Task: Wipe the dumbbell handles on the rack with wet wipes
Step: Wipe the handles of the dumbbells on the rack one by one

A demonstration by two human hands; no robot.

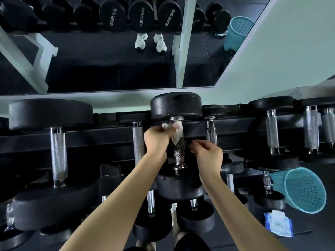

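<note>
A black dumbbell (176,105) lies on the top tier of the rack (101,134), straight in front of me. Its knurled metal handle (179,147) runs toward me. My left hand (156,138) grips a white wet wipe (176,132) wrapped around the far end of that handle. My right hand (208,154) hovers just right of the handle with its fingers loosely curled, holding nothing. Other dumbbells with bare metal handles (58,154) sit on both sides.
A teal mesh bin (306,191) stands on the floor at the right, with a blue and white wet wipe pack (278,223) beside it. Lower rack tiers hold more dumbbells (181,189). A mirror (108,57) behind the rack reflects the room.
</note>
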